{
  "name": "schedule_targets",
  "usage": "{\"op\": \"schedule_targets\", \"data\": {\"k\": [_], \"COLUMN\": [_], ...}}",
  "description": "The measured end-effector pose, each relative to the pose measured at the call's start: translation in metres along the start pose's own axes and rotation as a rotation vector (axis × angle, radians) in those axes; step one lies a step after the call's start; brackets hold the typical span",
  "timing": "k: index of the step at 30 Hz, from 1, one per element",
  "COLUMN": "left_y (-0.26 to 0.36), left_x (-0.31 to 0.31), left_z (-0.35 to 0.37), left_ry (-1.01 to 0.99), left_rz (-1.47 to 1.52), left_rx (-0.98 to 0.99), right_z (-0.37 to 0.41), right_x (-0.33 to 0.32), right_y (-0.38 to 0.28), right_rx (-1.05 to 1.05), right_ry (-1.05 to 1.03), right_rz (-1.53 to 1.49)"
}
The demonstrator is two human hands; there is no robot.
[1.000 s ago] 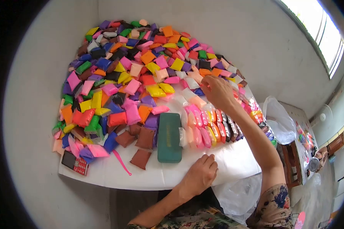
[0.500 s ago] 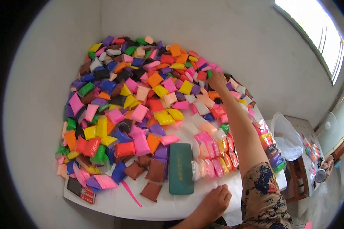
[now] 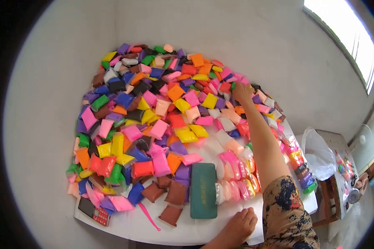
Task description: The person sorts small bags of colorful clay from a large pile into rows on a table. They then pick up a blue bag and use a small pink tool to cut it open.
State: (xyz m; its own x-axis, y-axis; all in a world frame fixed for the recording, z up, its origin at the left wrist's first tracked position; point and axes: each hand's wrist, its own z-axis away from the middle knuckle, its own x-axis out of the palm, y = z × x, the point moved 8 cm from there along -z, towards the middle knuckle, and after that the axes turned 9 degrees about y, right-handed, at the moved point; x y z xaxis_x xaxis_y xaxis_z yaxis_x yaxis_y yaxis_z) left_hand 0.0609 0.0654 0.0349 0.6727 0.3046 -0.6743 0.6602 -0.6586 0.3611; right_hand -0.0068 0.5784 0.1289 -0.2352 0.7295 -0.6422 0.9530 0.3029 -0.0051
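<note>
My right hand (image 3: pixel 242 92) reaches over the far right part of a large heap of small coloured packets (image 3: pixel 163 107). Its fingertips are down among the packets, next to a green packet (image 3: pixel 233 86) and a red packet (image 3: pixel 225 87). They are largely hidden, so whether they grip anything does not show. Near the front edge of the white table (image 3: pixel 145 232), my left hand (image 3: pixel 239 226) rests with its fingers curled in, and nothing shows in it. Beyond it are two rows of clear-wrapped packets (image 3: pixel 234 189) in pink, white, yellow and red. Beside those rows lies a dark green case (image 3: pixel 203 191).
At the front left lie a calculator (image 3: pixel 99 216) and a pink strap (image 3: pixel 148 216). More wrapped packets (image 3: pixel 305 174) line the table's right side under my right arm. Past them are a clear plastic bag (image 3: pixel 318 153) and a wooden side table (image 3: pixel 330 199). Walls stand behind and left.
The whole view has shifted slightly, so everything sits lower and further right. My right hand stays at about the same place in the heap, and my left hand remains at the front edge.
</note>
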Motion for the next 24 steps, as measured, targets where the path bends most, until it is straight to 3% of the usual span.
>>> {"op": "schedule_targets", "data": {"k": [2,3,5,6,9,12,17,20,24], "left_y": [-0.002,0.002,0.003,0.002,0.001,0.004,-0.003,-0.005,-0.005], "left_x": [0.007,0.003,-0.002,-0.005,0.002,-0.001,0.005,0.008,-0.003], "left_z": [0.000,-0.004,-0.006,-0.007,-0.006,-0.005,-0.003,0.002,-0.001], "left_ry": [-0.085,-0.065,-0.001,0.030,-0.129,-0.076,-0.019,0.003,0.037], "left_rz": [0.030,-0.109,-0.112,-0.115,-0.137,-0.206,-0.079,-0.016,0.017], "left_rx": [-0.044,0.019,0.020,0.019,-0.005,0.101,-0.001,-0.014,-0.074], "right_z": [0.001,0.001,0.002,0.003,0.010,0.013,0.010,0.013,0.061], "right_x": [-0.002,-0.007,-0.012,-0.018,-0.020,0.006,-0.017,-0.088,-0.163], "right_y": [0.004,0.003,0.001,-0.003,-0.012,-0.013,-0.016,-0.016,0.005], "right_rx": [0.029,0.038,0.088,0.075,0.038,-0.011,-0.085,-0.171,0.021], "right_ry": [-0.069,-0.098,-0.189,-0.149,-0.094,-0.141,-0.066,0.014,-0.313], "right_rz": [-0.029,-0.056,-0.098,-0.058,-0.041,-0.153,-0.131,-0.333,-0.944]}}
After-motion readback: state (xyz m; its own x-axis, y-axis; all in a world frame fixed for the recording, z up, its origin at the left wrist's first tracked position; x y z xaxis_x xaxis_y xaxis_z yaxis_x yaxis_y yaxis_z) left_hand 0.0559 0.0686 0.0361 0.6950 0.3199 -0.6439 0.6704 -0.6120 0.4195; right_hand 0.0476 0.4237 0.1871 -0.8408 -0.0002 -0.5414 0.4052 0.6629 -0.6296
